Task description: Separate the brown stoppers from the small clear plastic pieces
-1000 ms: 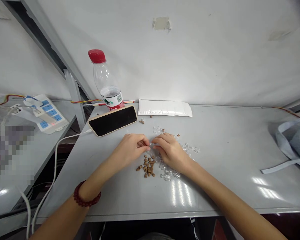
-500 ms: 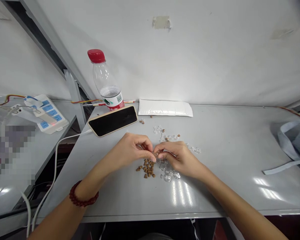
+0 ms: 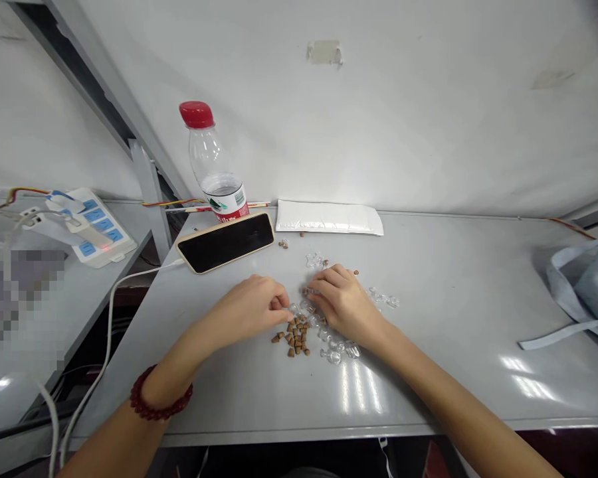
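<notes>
Head view, clear vial (image 3: 312, 291) sideways, cork (image 3: 303, 291) left

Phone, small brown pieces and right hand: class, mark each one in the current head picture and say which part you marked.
Phone (image 3: 226, 243): head view, middle of its dark screen.
Small brown pieces (image 3: 298, 343): head view, side of one piece in the cluster.
Right hand (image 3: 346, 299): head view, back of the hand.
</notes>
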Demonstrator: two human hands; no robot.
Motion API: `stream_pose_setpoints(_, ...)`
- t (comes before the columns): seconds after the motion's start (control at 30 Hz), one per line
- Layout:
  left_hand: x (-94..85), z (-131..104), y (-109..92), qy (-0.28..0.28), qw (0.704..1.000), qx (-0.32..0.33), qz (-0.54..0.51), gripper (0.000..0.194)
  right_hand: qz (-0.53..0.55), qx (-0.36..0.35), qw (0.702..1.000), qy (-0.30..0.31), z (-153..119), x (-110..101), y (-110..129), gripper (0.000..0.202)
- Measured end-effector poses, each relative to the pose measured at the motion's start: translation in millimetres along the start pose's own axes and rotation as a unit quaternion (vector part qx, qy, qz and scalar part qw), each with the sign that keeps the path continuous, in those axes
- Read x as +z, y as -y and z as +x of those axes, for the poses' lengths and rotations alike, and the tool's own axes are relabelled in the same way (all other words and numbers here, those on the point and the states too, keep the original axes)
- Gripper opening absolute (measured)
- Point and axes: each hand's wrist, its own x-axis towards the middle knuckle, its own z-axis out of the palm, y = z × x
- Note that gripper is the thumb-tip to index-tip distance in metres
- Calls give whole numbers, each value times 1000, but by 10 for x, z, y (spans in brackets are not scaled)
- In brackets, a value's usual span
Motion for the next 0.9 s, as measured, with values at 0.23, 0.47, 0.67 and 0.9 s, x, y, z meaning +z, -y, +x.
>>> stream_pose_setpoints(0.23,143,32,-15,-5,997,72,39,20,-76,9,997,-30,178,-70,-5,18)
stream_pose_setpoints(0.47,137,72,14,-67,997,39,-28,13,-233,35,971,48,514,37,-60,13)
stream_pose_setpoints(0.67,50,106,-14,-214,973,-3,-89,10,-195,-18,978,73,407,88,0,33)
stream_pose_setpoints(0.9,68,145,41,-229,962,29,-147,8,-143,-47,987,58,349,88,-9,28)
